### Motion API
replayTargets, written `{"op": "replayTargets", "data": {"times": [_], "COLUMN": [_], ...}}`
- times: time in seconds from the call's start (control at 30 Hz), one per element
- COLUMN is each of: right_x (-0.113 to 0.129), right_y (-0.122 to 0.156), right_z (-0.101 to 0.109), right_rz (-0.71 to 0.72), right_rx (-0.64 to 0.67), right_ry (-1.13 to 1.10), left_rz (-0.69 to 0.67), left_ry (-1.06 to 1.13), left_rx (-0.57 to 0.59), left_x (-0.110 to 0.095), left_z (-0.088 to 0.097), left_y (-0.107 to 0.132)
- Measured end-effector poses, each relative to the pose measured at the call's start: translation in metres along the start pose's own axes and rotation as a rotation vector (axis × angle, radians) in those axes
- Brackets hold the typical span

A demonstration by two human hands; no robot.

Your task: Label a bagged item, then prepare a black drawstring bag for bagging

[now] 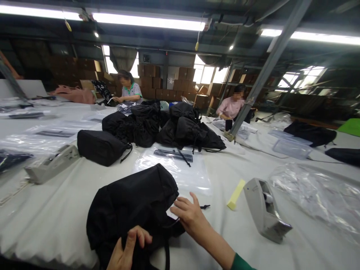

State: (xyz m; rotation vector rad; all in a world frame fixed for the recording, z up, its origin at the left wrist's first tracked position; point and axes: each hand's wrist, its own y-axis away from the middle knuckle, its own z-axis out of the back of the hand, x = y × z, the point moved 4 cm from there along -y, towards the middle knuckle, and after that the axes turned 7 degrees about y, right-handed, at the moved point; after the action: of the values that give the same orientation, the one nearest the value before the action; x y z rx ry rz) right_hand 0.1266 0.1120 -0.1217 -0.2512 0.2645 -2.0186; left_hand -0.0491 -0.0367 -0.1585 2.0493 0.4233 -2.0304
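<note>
A black drawstring bag (126, 206) lies on its side on the white-covered table in front of me. At its gathered end, my right hand (189, 213) has its fingers on a small white tag (172, 213), with the index finger raised. My left hand (128, 247) is against the near side of the bag, fingers loosely bent and thumb apart, with no object visible in it. A black strap (167, 255) hangs down between my hands. Just beyond the bag, a clear plastic bag (194, 176) with a black printed panel lies flat.
Several black drawstring bags (182, 127) form a pile behind. Grey tape dispensers stand at left (53, 165) and right (267, 210), with a yellow strip (236, 195) beside the right one. Crumpled clear plastic (315, 195) lies at right. Two people (131, 92) (232, 105) sit across the table.
</note>
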Motion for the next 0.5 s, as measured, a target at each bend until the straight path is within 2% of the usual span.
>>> {"op": "replayTargets", "data": {"times": [0.07, 0.2, 0.3, 0.4, 0.5], "right_x": [-0.002, -0.003, -0.002, -0.006, -0.008], "right_y": [0.002, 0.008, 0.011, 0.011, 0.008], "right_z": [0.021, 0.075, 0.098, 0.100, 0.096], "right_rz": [0.058, 0.109, 0.113, 0.045, -0.044], "right_rx": [-0.123, -0.413, -0.531, -0.569, -0.573], "right_ry": [-0.010, 0.068, 0.105, -0.002, -0.159], "left_rz": [-0.071, -0.368, -0.487, -0.499, -0.386], "left_ry": [-0.174, -0.702, -0.944, -0.953, -0.766], "left_rx": [-0.007, 0.079, 0.069, 0.096, 0.241], "left_x": [0.005, 0.013, 0.019, 0.015, -0.002], "left_z": [-0.004, -0.019, -0.020, -0.014, -0.006], "left_y": [0.002, 0.007, 0.009, 0.006, -0.003]}}
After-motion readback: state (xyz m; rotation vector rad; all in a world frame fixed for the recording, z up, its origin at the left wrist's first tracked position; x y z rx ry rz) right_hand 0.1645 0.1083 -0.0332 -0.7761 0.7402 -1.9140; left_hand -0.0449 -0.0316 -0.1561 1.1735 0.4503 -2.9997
